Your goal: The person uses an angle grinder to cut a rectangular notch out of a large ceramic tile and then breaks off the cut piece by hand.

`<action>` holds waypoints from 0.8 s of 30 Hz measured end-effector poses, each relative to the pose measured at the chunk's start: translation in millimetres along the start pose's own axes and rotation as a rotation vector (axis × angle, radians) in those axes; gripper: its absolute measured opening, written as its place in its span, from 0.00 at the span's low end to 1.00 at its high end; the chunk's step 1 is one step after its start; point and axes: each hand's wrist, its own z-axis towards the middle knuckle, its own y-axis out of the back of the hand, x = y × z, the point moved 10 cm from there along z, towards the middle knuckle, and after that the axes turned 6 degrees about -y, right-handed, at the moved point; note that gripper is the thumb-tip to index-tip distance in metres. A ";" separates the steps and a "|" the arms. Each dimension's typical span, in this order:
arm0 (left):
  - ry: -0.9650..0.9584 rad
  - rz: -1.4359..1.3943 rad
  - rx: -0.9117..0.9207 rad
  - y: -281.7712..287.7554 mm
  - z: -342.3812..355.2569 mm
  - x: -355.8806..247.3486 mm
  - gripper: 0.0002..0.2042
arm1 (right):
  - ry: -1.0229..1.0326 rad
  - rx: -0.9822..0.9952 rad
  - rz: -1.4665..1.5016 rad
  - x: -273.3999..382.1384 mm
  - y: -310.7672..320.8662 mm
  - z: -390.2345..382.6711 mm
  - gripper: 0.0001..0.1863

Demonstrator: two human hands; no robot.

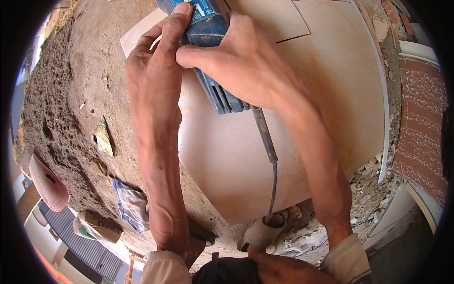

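A blue corded power tool (220, 92) with a slotted rear lies between my hands over a large cream tile (236, 165). Its front end runs out at the top of the picture. My right hand (231, 52) wraps round the body from the right, thumb reaching across it. My left hand (161, 52) grips the left side farther forward, thumb on top; its other fingers are partly hidden. From the tool's rear a grey cable (274, 180) trails back over the tile toward my sandalled foot (272, 229). Dark straight lines (293, 38) run across the far part of the tile.
Rough sandy ground (75, 118) spreads on the left, with a torn wrapper (104, 137), a crumpled plastic bag (130, 203) and a white sack (97, 227). A thin pale strip (385, 123) edges the tile's right side. Beyond it are rubble and a brown patterned panel (418, 123).
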 end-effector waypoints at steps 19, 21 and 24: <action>-0.032 -0.028 0.012 2.1 23.7 7.7 0.41 | 0.011 0.013 -0.056 14.6 -1.2 20.6 0.26; -0.039 -0.025 -0.001 0.5 24.0 8.6 0.40 | 0.007 0.013 -0.061 13.6 1.0 20.5 0.26; -0.022 0.013 0.039 0.7 22.7 6.4 0.41 | 0.005 0.016 -0.061 14.7 0.1 19.8 0.27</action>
